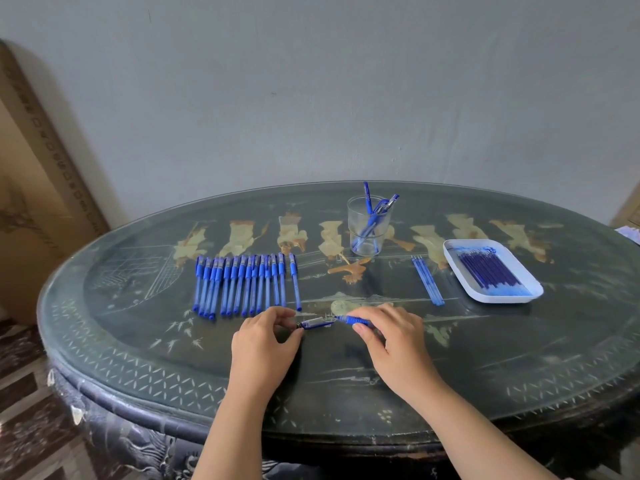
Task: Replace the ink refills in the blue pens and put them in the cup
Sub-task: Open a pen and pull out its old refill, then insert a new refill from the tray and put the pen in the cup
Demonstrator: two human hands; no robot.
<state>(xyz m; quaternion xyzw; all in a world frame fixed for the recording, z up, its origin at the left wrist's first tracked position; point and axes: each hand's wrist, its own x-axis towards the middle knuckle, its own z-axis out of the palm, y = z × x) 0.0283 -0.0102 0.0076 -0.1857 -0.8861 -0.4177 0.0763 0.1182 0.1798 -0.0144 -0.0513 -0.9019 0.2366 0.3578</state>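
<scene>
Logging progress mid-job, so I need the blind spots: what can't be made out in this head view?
Head view:
- Pen between left hand and right hand: motion-blurred, fingers cover both ends; refill inside unclear.
- Cup: pens overlap, count unclear.
- Tray: refills blur together, uncountable.
- Object at right edge: cut off.

Blue pens [242,285], clear cup [367,226], white tray [498,296] — dark table [138,341], cream inlaid figures — grey wall [311,81]
</scene>
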